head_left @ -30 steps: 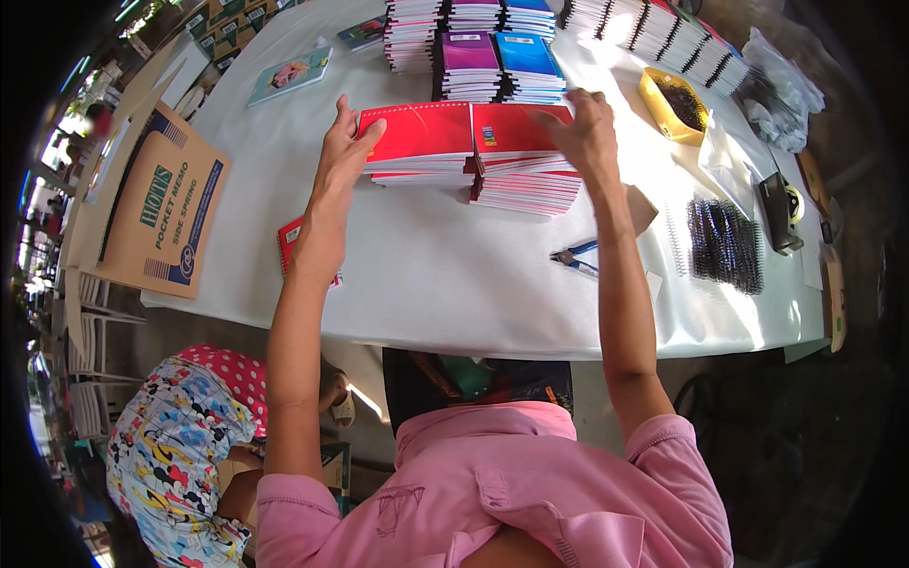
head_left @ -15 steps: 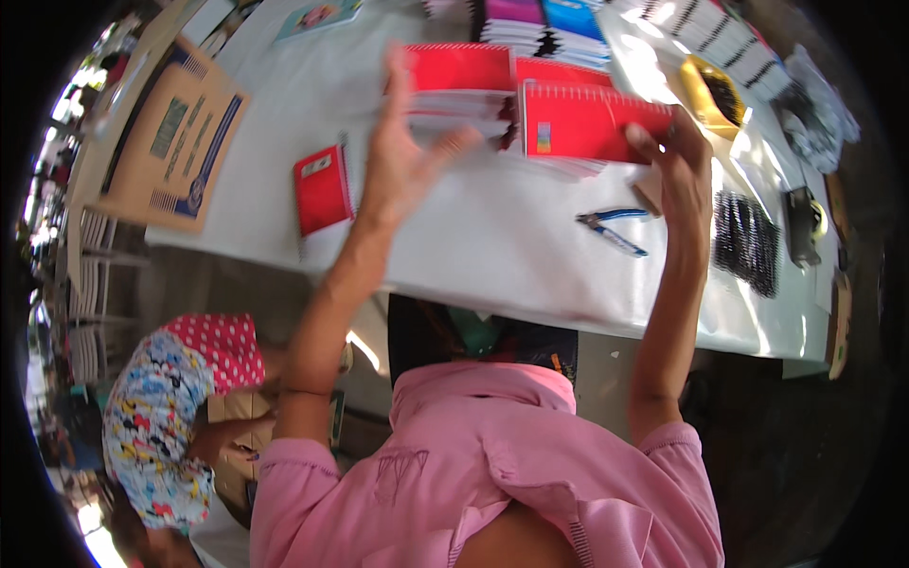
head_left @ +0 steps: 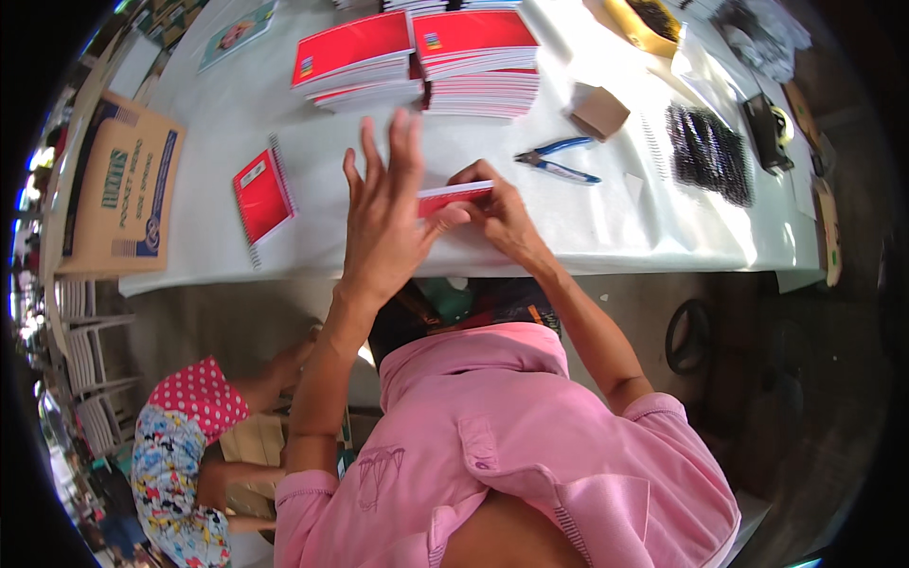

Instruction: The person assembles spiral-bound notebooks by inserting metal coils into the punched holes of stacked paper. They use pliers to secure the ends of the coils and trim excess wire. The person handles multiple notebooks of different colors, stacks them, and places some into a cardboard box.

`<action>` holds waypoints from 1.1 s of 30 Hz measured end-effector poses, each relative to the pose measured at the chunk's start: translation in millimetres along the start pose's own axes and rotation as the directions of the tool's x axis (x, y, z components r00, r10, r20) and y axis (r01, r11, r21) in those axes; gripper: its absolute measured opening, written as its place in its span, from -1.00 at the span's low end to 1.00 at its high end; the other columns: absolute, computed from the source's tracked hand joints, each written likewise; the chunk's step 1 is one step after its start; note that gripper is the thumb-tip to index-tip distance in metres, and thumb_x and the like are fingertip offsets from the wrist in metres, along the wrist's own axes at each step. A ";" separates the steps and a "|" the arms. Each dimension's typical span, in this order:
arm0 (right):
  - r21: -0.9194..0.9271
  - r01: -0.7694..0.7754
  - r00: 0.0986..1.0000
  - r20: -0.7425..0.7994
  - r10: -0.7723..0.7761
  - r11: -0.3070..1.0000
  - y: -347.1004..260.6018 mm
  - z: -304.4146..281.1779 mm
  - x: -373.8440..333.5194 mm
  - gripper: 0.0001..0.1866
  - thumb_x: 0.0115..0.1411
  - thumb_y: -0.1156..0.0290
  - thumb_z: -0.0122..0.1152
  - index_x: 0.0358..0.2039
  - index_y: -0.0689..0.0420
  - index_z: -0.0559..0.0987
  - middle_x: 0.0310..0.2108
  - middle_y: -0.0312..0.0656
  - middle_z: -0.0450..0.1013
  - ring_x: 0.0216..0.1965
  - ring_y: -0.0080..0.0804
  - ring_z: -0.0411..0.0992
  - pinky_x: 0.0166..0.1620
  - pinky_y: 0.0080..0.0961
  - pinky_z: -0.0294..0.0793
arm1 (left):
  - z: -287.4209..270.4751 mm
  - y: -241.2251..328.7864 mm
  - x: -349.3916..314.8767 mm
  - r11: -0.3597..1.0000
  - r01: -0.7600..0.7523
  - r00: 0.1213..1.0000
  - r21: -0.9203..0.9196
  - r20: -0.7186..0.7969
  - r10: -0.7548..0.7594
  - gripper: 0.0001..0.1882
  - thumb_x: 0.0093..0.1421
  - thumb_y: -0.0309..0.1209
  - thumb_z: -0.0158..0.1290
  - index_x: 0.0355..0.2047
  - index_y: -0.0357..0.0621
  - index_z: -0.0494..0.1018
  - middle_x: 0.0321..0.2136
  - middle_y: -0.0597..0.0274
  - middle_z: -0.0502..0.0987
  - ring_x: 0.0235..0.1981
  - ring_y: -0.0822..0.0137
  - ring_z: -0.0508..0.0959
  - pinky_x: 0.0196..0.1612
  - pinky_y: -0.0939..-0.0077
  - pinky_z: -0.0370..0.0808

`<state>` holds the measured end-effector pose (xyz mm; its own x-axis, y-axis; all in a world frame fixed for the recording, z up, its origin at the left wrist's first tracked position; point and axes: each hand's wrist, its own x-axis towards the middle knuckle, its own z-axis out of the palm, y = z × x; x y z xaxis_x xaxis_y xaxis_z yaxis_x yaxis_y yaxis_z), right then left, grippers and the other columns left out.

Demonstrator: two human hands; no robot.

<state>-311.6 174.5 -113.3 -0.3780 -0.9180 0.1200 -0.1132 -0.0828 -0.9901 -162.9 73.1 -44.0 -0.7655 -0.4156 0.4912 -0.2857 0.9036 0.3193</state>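
Observation:
Near the table's front edge, my right hand (head_left: 504, 216) is closed on a small red notebook (head_left: 443, 197), tilted so its white page edge faces up. My left hand (head_left: 386, 208) is open, fingers stretched upward, with its thumb against or just in front of the notebook's left part; I cannot tell if it touches. Beyond them stand two stacks of red notebooks, a left stack (head_left: 355, 49) and a right stack (head_left: 478, 45). To the left lies a red notebook with a wire spiral (head_left: 265, 196). Blue-handled cutting pliers (head_left: 559, 161) rest right of my hands.
A small brown cardboard piece (head_left: 600, 114) and a bunch of black binding coils (head_left: 708, 156) lie to the right. Behind them are a yellow container (head_left: 644, 26) and a tape dispenser (head_left: 767, 133). A cardboard box (head_left: 123, 189) is at left. Another person (head_left: 185, 454) bends down at lower left.
My right hand has brought a red notebook from the right stack toward me and tilted it up. My left hand has come down beside it. The whole view has shifted.

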 end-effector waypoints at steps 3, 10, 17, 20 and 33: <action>-0.166 0.121 0.985 0.139 -0.098 0.979 -8.7 -17.9 4.2 -0.72 0.10 0.57 0.26 -0.17 0.27 0.43 -0.34 -0.12 0.48 -0.26 -0.37 0.43 -0.15 -0.47 0.43 | 30.8 7.6 3.4 0.996 0.013 0.982 0.089 0.185 -0.030 -0.19 0.18 -0.08 0.11 0.34 -0.12 0.07 0.25 -0.01 0.28 0.26 -0.15 0.25 0.23 -0.13 0.17; -0.801 -0.252 0.745 -0.519 -0.419 0.542 -9.3 -252.2 56.8 -0.85 0.11 0.59 0.13 -0.30 0.28 0.60 -0.31 -0.03 0.59 -0.30 -0.24 0.58 -0.16 -0.40 0.54 | 21.8 22.2 17.3 0.999 0.045 0.853 0.026 0.519 -0.052 -0.41 0.28 -0.23 0.04 0.30 0.06 0.17 -0.14 0.03 0.58 -0.36 -0.08 0.63 -0.38 0.04 0.55; -0.883 -0.357 0.871 -0.433 -0.233 0.305 32.4 -306.1 60.7 -0.83 0.21 0.46 0.00 -0.21 0.16 0.52 -0.36 0.05 0.54 -0.32 -0.05 0.54 -0.25 -0.22 0.50 | 17.3 16.7 28.0 0.999 0.019 0.859 -0.035 0.512 0.002 -0.41 0.28 -0.23 0.04 0.29 -0.03 0.19 -0.21 0.00 0.60 -0.43 -0.10 0.61 -0.41 0.05 0.53; -0.791 -0.091 0.930 -0.284 -0.232 0.605 -48.7 -203.0 52.0 -0.80 0.14 0.54 0.14 -0.21 0.20 0.59 -0.30 0.00 0.57 -0.26 -0.12 0.57 -0.21 -0.33 0.51 | 20.2 11.3 16.9 0.998 0.050 0.897 -0.025 0.440 -0.034 -0.41 0.28 -0.19 0.04 0.28 -0.04 0.20 -0.22 -0.02 0.60 -0.45 -0.11 0.61 -0.42 0.05 0.53; -0.236 0.022 0.984 0.175 0.020 0.972 -50.9 -76.7 7.0 -0.79 0.04 0.68 0.30 -0.28 0.16 0.66 -0.35 -0.28 0.51 -0.35 -0.51 0.42 -0.24 -0.51 0.45 | 24.8 11.3 18.6 1.000 0.015 0.904 -0.027 0.428 -0.002 -0.40 0.27 -0.15 0.01 0.27 -0.06 0.21 -0.19 -0.07 0.58 -0.36 -0.07 0.63 -0.43 0.05 0.51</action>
<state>-379.0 202.0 -56.5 -0.2138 -0.9731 0.0854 -0.3347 -0.0091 -0.9423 -194.7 78.2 -51.4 -0.9380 -0.3328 0.0969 -0.2813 0.8942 0.3482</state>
